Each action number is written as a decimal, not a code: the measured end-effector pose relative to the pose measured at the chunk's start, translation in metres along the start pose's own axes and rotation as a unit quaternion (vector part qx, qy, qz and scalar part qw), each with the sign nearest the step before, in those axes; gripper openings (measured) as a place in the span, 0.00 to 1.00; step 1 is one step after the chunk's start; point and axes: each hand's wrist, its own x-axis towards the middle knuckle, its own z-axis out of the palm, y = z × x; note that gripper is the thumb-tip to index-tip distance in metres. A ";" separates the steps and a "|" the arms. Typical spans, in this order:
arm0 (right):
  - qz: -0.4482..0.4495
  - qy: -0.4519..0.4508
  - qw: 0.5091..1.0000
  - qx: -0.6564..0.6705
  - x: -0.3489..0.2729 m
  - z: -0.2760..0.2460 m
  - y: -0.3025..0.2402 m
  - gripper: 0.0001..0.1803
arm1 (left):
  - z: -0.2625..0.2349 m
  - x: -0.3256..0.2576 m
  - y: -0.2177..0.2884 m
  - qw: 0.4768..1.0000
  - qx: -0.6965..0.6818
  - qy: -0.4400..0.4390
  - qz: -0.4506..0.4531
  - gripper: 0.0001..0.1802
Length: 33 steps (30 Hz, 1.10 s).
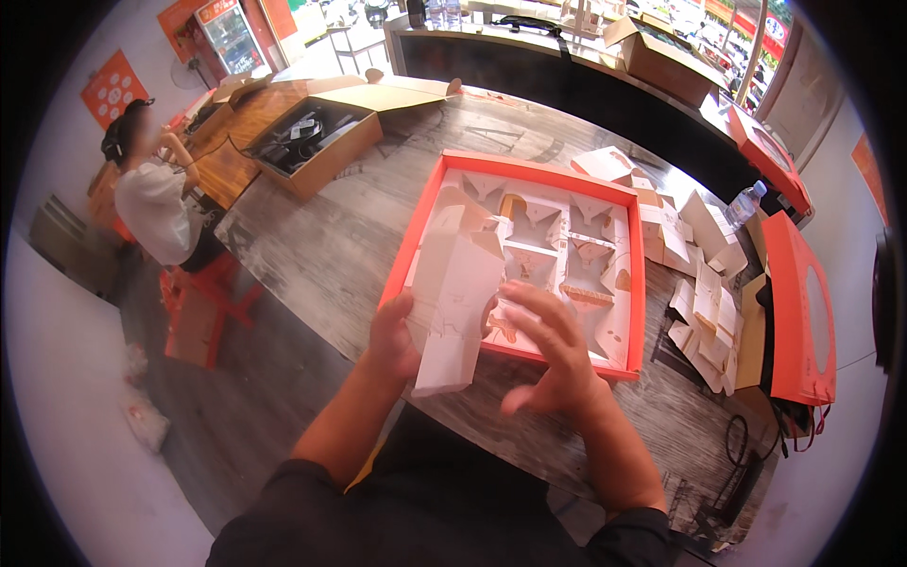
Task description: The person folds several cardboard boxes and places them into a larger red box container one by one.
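1. Only one view here, the head camera looking down. My left hand (392,335) has a folded white cardboard insert (456,298), fingers pinching its left edge with the thumb on the front. The piece stands roughly upright, its lower end hanging over the near edge of the table (321,255).

2. My right hand (553,350) is just beside the insert on its right, fingers spread and slightly curled. It looks open and not gripping anything; I can't tell if the fingertips actually touch the cardboard.

3. Right behind the insert is a big flat orange tray (635,283), the shallow box kind, lying on the table. Inside it are white cardboard dividers (567,250) forming several compartments, with some orange pattern showing on the bottom.

4. To the right of the tray there's a loose pile of white folded pieces (704,312) on the table, some stacked, some scattered.

5. Further right, orange lids (798,312) stand on edge near the table's right end, and another orange one lies further back. A clear plastic bottle (744,203) stands near them.

6. Far left of the table, an open brown cardboard box (316,137) with dark stuff inside, flaps up. Another brown box (661,61) sits on the dark counter at the back.

7. Another person in a white shirt (151,208) sits off to the left at a wooden table, well apart from me.
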 end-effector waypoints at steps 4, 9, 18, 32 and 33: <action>0.161 0.075 0.978 0.106 -0.007 0.006 0.010 0.42 | 0.006 0.004 -0.001 0.996 -0.029 -0.083 -0.011 0.46; 0.231 0.039 0.904 0.357 -0.010 0.004 0.018 0.42 | 0.026 0.013 -0.027 0.991 0.114 0.061 0.031 0.46; 0.316 0.110 0.811 0.480 -0.009 0.003 0.017 0.37 | 0.020 0.045 -0.017 0.984 0.139 -0.064 -0.096 0.50; 0.302 0.231 0.828 0.412 -0.003 0.011 0.044 0.30 | -0.002 0.079 0.004 0.966 0.202 -0.005 -0.162 0.27; 0.301 0.235 0.837 0.392 0.001 0.011 0.044 0.30 | -0.009 0.085 0.002 0.971 0.183 -0.033 -0.153 0.27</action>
